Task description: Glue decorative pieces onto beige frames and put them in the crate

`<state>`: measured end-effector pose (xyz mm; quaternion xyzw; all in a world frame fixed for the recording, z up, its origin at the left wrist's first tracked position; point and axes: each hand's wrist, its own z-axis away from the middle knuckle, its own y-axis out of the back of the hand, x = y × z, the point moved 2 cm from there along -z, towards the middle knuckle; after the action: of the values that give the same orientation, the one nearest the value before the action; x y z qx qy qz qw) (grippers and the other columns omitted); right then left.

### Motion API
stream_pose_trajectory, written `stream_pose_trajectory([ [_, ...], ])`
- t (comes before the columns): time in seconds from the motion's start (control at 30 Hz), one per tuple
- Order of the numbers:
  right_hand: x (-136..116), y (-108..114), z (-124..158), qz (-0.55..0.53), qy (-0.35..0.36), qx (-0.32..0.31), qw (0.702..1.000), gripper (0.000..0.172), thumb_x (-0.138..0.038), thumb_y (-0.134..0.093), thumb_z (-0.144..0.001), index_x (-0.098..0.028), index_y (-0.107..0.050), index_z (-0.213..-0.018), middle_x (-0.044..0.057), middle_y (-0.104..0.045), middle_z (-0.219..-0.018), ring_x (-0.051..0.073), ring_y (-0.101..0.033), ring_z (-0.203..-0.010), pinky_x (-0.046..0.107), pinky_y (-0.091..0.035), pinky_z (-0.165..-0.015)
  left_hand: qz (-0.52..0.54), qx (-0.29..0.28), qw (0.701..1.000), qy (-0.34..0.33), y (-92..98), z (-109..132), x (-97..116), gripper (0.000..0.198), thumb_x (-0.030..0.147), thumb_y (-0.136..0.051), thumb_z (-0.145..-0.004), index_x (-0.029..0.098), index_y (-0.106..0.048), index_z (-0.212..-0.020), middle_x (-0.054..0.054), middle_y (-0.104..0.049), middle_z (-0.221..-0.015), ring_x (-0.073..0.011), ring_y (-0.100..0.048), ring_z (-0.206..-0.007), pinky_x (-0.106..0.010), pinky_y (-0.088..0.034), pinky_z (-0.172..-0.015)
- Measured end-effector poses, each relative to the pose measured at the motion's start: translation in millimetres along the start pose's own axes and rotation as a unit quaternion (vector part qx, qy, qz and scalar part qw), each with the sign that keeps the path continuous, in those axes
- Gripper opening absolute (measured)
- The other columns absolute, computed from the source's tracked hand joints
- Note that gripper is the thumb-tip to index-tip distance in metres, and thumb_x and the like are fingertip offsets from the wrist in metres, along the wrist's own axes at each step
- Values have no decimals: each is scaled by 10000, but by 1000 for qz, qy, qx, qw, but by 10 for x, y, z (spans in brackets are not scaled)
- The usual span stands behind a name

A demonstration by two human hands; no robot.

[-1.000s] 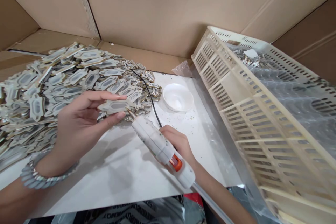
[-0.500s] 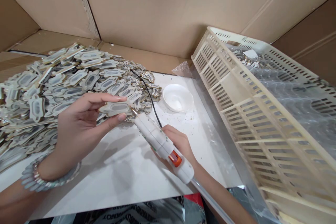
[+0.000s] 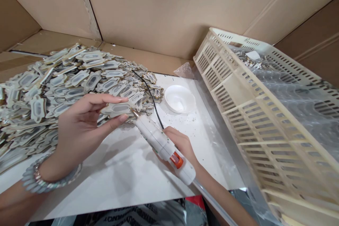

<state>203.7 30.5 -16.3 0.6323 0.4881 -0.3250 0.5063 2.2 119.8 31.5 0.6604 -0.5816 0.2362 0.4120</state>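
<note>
The left hand (image 3: 79,127) is pinched on a flat cut-out piece (image 3: 118,108), thumb under it and fingers over it, lifting it just above the bench (image 3: 119,173) at the near edge of a big pile (image 3: 53,84) of the same pieces. The right hand (image 3: 181,144) is wrapped around a white glue gun (image 3: 161,144). Its nozzle (image 3: 134,113) points up and left and meets the right end of the piece. Whether glue is coming out cannot be told.

The work in hand looks like laying glue on that end of the piece. To do it well, the left hand should hold the piece level and steady, with its fingertips well back from the hot nozzle; at present they sit near the middle, which seems safe. The nozzle should only touch the surface, since pressing could tip the thin piece out of the pinch. A small, even squeeze is likely best, as too much glue would spill over the edge and onto the pile below.

The black cord (image 3: 153,102) runs from the gun across the pile, so a wide swing of the right hand could drag loose pieces about. A white bowl (image 3: 180,99) stands just beyond the gun, and a slatted crate (image 3: 265,113) lies tilted on the right, well apart from both hands.
</note>
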Motion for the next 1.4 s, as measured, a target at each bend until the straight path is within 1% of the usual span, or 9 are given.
stream_pose_trajectory([
  [0.4, -7, 4, -9, 10, -13, -1, 1000, 113, -128, -638, -726, -214, -565, -729, -10, -575, -770, 138, -558, -674, 247, -418, -594, 20, 12, 999, 21, 15, -7, 14, 280, 145, -790, -709, 281, -685, -930, 14, -762, -994, -197, -732, -978, -389, -644, -913],
  [0.47, -9, 8, -13, 16, -6, 2, 1000, 126, -126, -627, -738, -216, -545, -709, -16, -562, -747, 133, -547, -657, 242, -413, -583, 12, 20, 999, 22, 36, -2, -4, 269, 168, -801, -701, 281, -673, -909, 10, -764, -978, -203, -735, -983, -354, -661, -828],
  [0.53, -11, 13, -19, 23, 3, 6, 1000, 152, -112, -618, -743, -217, -521, -692, -26, -544, -726, 120, -526, -629, 231, -404, -567, 5, 21, 999, 28, 52, 5, -25, 265, 199, -813, -695, 279, -660, -896, 5, -767, -957, -205, -740, -975, -279, -654, -658],
  [0.67, -22, 19, -35, 44, -7, 23, 999, 171, -124, -610, -769, -220, -496, -683, -28, -539, -722, 116, -517, -627, 229, -407, -567, 12, 0, 999, 42, 53, 9, -45, 273, 245, -827, -684, 274, -648, -889, -13, -770, -922, -213, -748, -906, -198, -527, -404],
  [0.9, -43, 78, -17, -31, -98, 112, 988, 156, -343, -642, -850, -220, -588, -771, -28, -551, -682, 133, -522, -601, 277, -444, -588, -4, -1, 1000, 23, 59, -36, -73, 360, 230, -808, -706, 258, -645, -1025, -21, -742, -931, -178, -742, -883, -157, -514, -447],
  [1.0, -48, 142, 36, -122, -126, 209, 962, 182, -404, -627, -888, -223, -628, -890, -41, -580, -705, 92, -470, -503, 256, -420, -537, -13, 15, 1000, 15, 75, -71, -103, 371, 213, -804, -703, 236, -625, -1027, -24, -724, -933, -173, -738, -910, -152, -532, -495],
  [1.13, -38, 225, 152, -194, -171, 354, 899, 258, -472, -684, -849, -217, -669, -885, 11, -673, -988, 59, -506, -530, 225, -405, -510, -33, 51, 998, -7, 121, -160, -159, 378, 216, -804, -708, 207, -605, -1030, -27, -702, -964, -164, -731, -921, -213, -599, -681],
  [1.27, 25, 262, 300, -262, -248, 405, 840, 339, -531, -734, -789, -244, -715, -969, 23, -659, -1200, 83, -618, -670, 221, -492, -591, -116, 96, 988, -25, 244, -331, -277, 441, 295, -812, -714, 192, -598, -1085, -48, -718, -976, -187, -725, -934, -243, -578, -683],
  [1.4, 107, 292, 426, -340, -279, 436, 785, 387, -455, -856, -669, -274, -720, -983, 0, -700, -1198, 107, -671, -745, 215, -545, -620, -238, 83, 967, -24, 395, -525, -410, 398, 424, -755, -757, 190, -637, -1057, -45, -740, -987, -178, -700, -861, -273, -553, -689],
])
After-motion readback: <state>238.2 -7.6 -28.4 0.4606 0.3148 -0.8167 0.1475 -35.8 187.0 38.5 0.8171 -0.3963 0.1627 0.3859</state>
